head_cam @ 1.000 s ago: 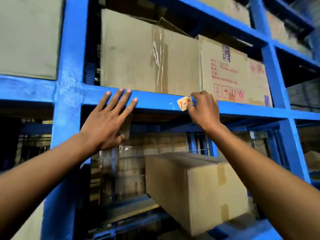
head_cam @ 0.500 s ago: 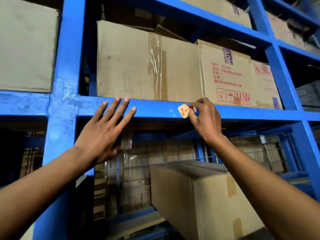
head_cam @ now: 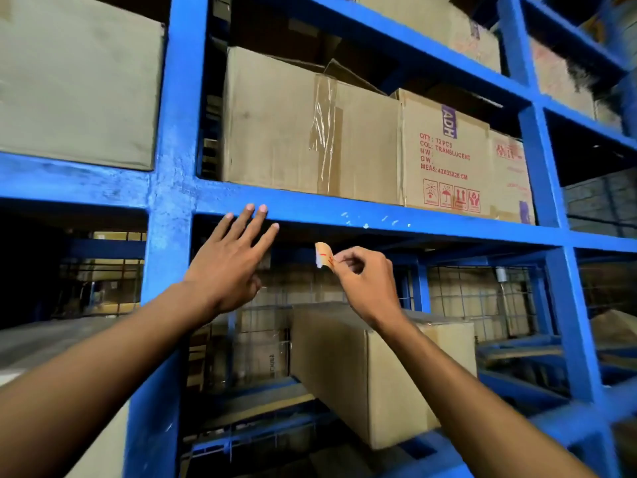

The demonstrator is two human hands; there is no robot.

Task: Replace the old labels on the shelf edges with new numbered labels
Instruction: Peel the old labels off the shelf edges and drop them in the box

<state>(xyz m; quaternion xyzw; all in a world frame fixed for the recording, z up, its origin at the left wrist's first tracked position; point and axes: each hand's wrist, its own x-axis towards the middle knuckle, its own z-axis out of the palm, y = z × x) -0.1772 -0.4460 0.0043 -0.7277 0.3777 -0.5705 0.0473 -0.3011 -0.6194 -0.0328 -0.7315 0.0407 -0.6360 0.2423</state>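
Right hand (head_cam: 370,286): thumb and forefinger pinched on one end of small curled tan paper label with red handwriting (head_cam: 323,255); remaining fingers curled into palm. Label clear of the rack, suspended just below lower edge of blue painted steel shelf beam (head_cam: 448,224), its free end curled upward. Red marks too small to read.

Left hand (head_cam: 229,262): fingers straight and slightly spread, grasping nothing. Fingertips (head_cam: 262,209) of the two longest fingers against front face of beam, near its left end beside blue steel upright post (head_cam: 175,167). Palm below beam, facing rack.

Front face of beam, right of left fingertips: scattered white flecks of adhesive residue (head_cam: 366,225), above and slightly right of the held label.

Upper surface of beam: plain brown cardboard carton with clear tape strip down its front (head_cam: 275,132), flush with front edge. Touching its right side: brown cardboard carton printed in red "QTY: 72 PCS", "COL: TRANSLUCENT", with purple "ADH" tag (head_cam: 444,167). Further carton with red print (head_cam: 510,181) at right end, partly hidden by second upright.

Bay left of upright post: large plain grey-brown carton (head_cam: 76,81) on adjoining beam.

Level below beam: long brown cardboard box (head_cam: 386,374) set at an angle, one corner projecting toward front edge, behind right forearm. Wire mesh panel (head_cam: 475,298) at rear of bay.
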